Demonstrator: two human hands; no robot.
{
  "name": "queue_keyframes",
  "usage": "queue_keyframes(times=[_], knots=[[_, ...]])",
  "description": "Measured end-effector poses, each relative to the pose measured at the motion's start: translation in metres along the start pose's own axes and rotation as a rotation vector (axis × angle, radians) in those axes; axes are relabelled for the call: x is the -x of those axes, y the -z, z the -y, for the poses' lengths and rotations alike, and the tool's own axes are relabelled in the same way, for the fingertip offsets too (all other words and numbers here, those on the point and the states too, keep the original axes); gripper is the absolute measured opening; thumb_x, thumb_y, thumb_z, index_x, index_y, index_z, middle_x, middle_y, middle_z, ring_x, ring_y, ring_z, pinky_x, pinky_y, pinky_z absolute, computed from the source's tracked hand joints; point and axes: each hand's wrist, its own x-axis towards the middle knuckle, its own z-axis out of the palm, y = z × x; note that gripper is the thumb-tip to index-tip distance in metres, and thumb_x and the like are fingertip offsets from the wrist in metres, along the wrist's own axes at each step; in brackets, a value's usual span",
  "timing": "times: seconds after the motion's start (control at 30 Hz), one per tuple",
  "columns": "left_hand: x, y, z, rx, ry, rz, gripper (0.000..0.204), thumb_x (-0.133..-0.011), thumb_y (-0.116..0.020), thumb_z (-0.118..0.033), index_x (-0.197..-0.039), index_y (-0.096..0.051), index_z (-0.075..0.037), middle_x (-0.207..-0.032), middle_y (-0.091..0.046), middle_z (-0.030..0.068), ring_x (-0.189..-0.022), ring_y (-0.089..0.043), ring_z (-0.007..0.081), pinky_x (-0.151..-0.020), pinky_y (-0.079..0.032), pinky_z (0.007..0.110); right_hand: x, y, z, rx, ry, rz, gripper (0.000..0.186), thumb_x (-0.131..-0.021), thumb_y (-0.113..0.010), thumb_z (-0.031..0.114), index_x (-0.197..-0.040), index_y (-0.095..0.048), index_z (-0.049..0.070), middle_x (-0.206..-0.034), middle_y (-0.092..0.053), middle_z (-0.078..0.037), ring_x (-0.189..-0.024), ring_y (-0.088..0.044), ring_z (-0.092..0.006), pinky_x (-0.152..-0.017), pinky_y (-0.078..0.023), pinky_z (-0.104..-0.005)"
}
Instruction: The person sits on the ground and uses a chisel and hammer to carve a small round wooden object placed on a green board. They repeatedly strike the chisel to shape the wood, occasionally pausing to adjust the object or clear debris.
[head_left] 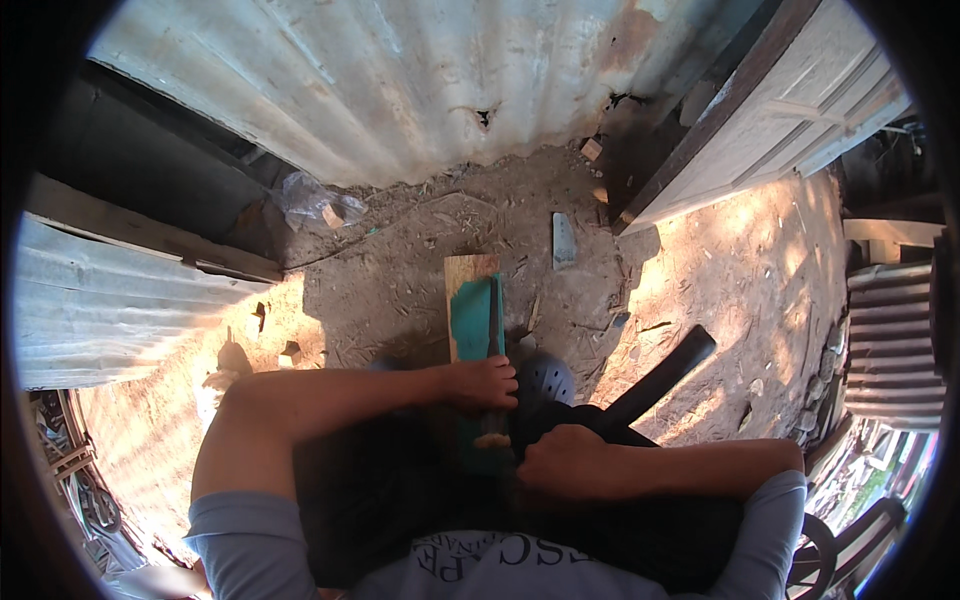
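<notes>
A wooden board [468, 318] with turquoise paint and a bare wood end lies lengthwise before me, between my legs. My left hand [484, 384] is wrapped round a chisel-like tool over the board. Its narrow dark blade [495, 318] points away from me, and its pale butt end [491, 441] faces my body. Close by on the right, my right hand [566, 462] is a closed fist. A thick black club-like bar [662, 374] runs from this fist toward the upper right; the fingers hide the gripped part.
A corrugated metal sheet [400, 85] closes off the far side. At right stands a panelled wooden door [770, 120]. A flat grey piece [564, 240], wood chips and small blocks [290, 350] lie on the dirt floor. My foot in a grey clog [548, 378] is beside the board.
</notes>
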Motion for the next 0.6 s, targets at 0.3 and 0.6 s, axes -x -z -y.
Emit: queue_keyframes(times=[0.3,0.6], knots=[[0.0,-0.005,-0.001,-0.032,-0.014,-0.058,0.015,-0.067,-0.063,-0.02,-0.08,-0.056,-0.016,-0.08,-0.052,0.0013,-0.084,-0.052,0.0195,-0.079,-0.038,0.035,-0.003,-0.001,0.003,-0.054,0.004,0.026,0.019,-0.082,-0.056,0.021,-0.077,-0.065,0.005,-0.078,-0.067,-0.014,-0.077,-0.068,-0.0327,-0.065,-0.055,-0.0418],[0.003,0.0,-0.001,-0.031,-0.008,0.049,0.018,-0.07,-0.061,-0.019,-0.087,-0.055,-0.014,-0.083,-0.052,0.0023,-0.086,-0.053,0.0189,-0.081,-0.037,0.034,-0.006,-0.011,-0.006,-0.074,-0.062,0.033,0.019,-0.082,-0.058,0.023,-0.081,-0.066,0.006,-0.08,-0.067,-0.015,-0.079,-0.068,-0.0318,-0.066,-0.054,-0.0433]])
